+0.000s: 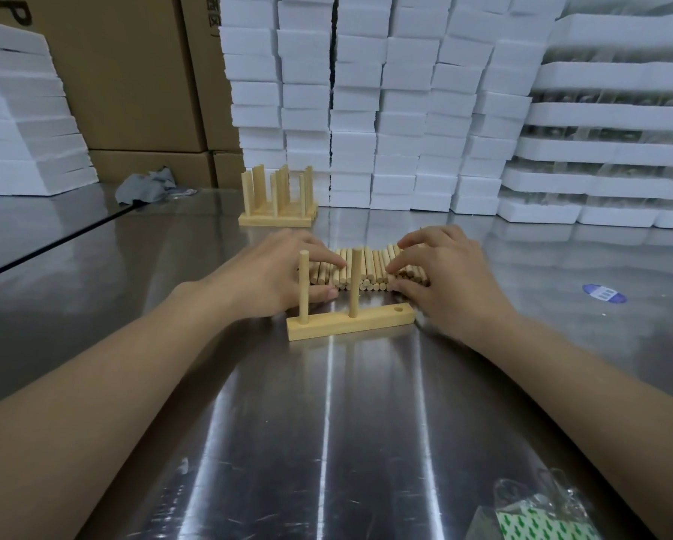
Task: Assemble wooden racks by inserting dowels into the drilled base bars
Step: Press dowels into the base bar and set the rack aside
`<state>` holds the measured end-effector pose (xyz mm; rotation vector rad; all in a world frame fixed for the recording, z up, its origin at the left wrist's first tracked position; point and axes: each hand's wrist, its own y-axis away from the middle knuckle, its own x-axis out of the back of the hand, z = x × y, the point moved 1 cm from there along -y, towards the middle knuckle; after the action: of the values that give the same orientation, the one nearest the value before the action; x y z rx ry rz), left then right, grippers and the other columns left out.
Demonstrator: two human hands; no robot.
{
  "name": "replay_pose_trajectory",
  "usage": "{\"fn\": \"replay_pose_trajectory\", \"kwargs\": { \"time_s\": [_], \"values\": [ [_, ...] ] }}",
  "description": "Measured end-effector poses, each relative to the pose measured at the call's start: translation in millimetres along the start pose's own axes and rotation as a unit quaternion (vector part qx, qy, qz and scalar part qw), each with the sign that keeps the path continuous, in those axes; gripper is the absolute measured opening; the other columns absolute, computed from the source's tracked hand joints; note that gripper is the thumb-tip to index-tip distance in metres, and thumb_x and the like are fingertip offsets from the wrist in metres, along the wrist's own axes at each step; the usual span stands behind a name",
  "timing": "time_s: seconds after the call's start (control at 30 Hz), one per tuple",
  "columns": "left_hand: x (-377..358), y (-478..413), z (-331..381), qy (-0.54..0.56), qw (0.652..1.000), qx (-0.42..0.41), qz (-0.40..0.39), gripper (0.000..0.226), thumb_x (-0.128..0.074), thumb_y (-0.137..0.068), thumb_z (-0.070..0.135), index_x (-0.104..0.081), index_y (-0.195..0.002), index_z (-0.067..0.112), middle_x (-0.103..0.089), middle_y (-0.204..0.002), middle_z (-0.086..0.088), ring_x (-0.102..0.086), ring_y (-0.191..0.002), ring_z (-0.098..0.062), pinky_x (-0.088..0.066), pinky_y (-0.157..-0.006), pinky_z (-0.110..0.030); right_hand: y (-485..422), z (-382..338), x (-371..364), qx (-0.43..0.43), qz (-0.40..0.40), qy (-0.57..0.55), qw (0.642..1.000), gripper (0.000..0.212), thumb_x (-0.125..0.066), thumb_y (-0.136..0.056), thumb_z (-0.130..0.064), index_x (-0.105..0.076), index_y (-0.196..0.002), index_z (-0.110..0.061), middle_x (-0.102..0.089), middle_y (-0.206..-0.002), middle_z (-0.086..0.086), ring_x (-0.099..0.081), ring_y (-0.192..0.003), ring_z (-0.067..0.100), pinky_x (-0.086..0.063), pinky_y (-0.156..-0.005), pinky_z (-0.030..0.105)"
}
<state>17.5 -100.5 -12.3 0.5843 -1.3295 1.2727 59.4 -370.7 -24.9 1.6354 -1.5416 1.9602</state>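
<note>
A wooden base bar (370, 322) lies across the steel table in front of me. Two dowels stand upright in it, one at its left end (304, 285) and one in the middle (354, 281). Its right hole (398, 309) is open. Just behind the bar lies a pile of loose dowels (370, 267), stacked lengthwise. My left hand (272, 274) rests on the pile's left side, fingers stretched over the dowels. My right hand (447, 278) reaches into the pile's right side with curved fingers touching the dowels; whether it holds one is hidden.
Finished racks (278, 206) stand farther back on the table. White foam blocks (385, 103) and cardboard boxes (132, 72) wall off the back. A grey rag (146, 187) lies back left, a blue sticker (604, 293) at right, a plastic bag (541, 512) near front right.
</note>
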Motion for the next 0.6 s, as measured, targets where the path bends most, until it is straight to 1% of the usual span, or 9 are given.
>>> {"fn": "replay_pose_trajectory", "kwargs": {
  "time_s": [0.1,0.17,0.23,0.27,0.3,0.37,0.43,0.5,0.6],
  "values": [
    [2,1,4,0.013,1.000,0.011,-0.007,0.051,-0.079,-0.087,0.062,-0.067,-0.134,0.050,-0.057,-0.136,0.020,-0.052,-0.128,-0.008,-0.048,-0.111,-0.047,0,-6,8,0.016,0.032,-0.007,0.999,0.011,-0.077,-0.094,-0.031,-0.080,-0.105,-0.030,-0.068,-0.120,-0.009,-0.052,-0.122,0.022,-0.032,-0.097,0.032],
    [7,0,8,0.071,0.997,0.027,-0.010,0.046,-0.085,-0.081,0.058,-0.068,-0.124,0.054,-0.059,-0.136,0.017,-0.053,-0.130,-0.010,-0.045,-0.115,-0.046,0,-12,17,0.019,0.082,-0.037,0.996,0.011,-0.073,-0.098,-0.031,-0.079,-0.107,-0.028,-0.071,-0.112,-0.010,-0.055,-0.115,0.021,-0.041,-0.098,0.039],
    [14,0,13,0.146,0.988,0.044,-0.010,0.044,-0.088,-0.078,0.052,-0.067,-0.117,0.056,-0.062,-0.137,0.017,-0.054,-0.133,-0.008,-0.041,-0.120,-0.044,1,-18,29,-0.020,0.148,-0.127,0.981,0.009,-0.068,-0.101,-0.031,-0.075,-0.106,-0.030,-0.073,-0.103,-0.018,-0.060,-0.107,0.012,-0.046,-0.094,0.035],
    [18,0,14,0.174,0.984,0.050,-0.007,0.043,-0.088,-0.082,0.047,-0.069,-0.120,0.056,-0.063,-0.138,0.020,-0.054,-0.134,-0.004,-0.039,-0.122,-0.042,1,-22,35,-0.057,0.172,-0.201,0.963,0.008,-0.067,-0.101,-0.030,-0.074,-0.104,-0.031,-0.074,-0.097,-0.019,-0.064,-0.103,0.007,-0.049,-0.090,0.033],
    [22,0,15,0.201,0.978,0.058,-0.001,0.042,-0.086,-0.088,0.041,-0.070,-0.124,0.054,-0.064,-0.139,0.023,-0.054,-0.134,0.001,-0.038,-0.122,-0.041,1,-25,40,-0.096,0.184,-0.283,0.937,0.007,-0.066,-0.101,-0.029,-0.073,-0.103,-0.030,-0.075,-0.093,-0.016,-0.068,-0.100,0.007,-0.052,-0.086,0.033],
    [29,0,17,0.271,0.960,0.073,0.018,0.036,-0.078,-0.098,0.032,-0.071,-0.128,0.050,-0.069,-0.133,0.026,-0.060,-0.126,0.008,-0.042,-0.117,-0.037,1,-31,47,-0.153,0.182,-0.402,0.884,0.009,-0.063,-0.102,-0.024,-0.072,-0.103,-0.027,-0.078,-0.089,-0.009,-0.073,-0.096,0.010,-0.055,-0.084,0.038],
    [35,-1,22,0.326,0.941,0.076,0.037,0.027,-0.072,-0.102,0.034,-0.074,-0.125,0.046,-0.074,-0.126,0.024,-0.066,-0.119,0.008,-0.047,-0.108,-0.033,3,-34,51,-0.181,0.168,-0.453,0.857,0.012,-0.061,-0.103,-0.018,-0.072,-0.105,-0.023,-0.080,-0.087,-0.006,-0.073,-0.092,0.009,-0.055,-0.080,0.036],
    [37,-1,27,0.356,0.931,0.070,0.042,0.024,-0.071,-0.101,0.043,-0.076,-0.124,0.041,-0.079,-0.119,0.017,-0.071,-0.113,0.001,-0.048,-0.097,-0.033,4,-35,51,-0.195,0.155,-0.479,0.842,0.015,-0.060,-0.103,-0.014,-0.072,-0.107,-0.020,-0.080,-0.087,-0.007,-0.072,-0.087,0.002,-0.053,-0.075,0.029],
    [37,0,33,0.383,0.921,0.056,0.051,0.029,-0.077,-0.091,0.047,-0.081,-0.117,0.033,-0.083,-0.107,0.006,-0.077,-0.103,-0.009,-0.049,-0.087,-0.030,4,-38,49,-0.199,0.138,-0.485,0.840,0.015,-0.059,-0.102,-0.013,-0.072,-0.107,-0.019,-0.081,-0.088,-0.006,-0.074,-0.094,0.003,-0.054,-0.078,0.032]
  ]
}}
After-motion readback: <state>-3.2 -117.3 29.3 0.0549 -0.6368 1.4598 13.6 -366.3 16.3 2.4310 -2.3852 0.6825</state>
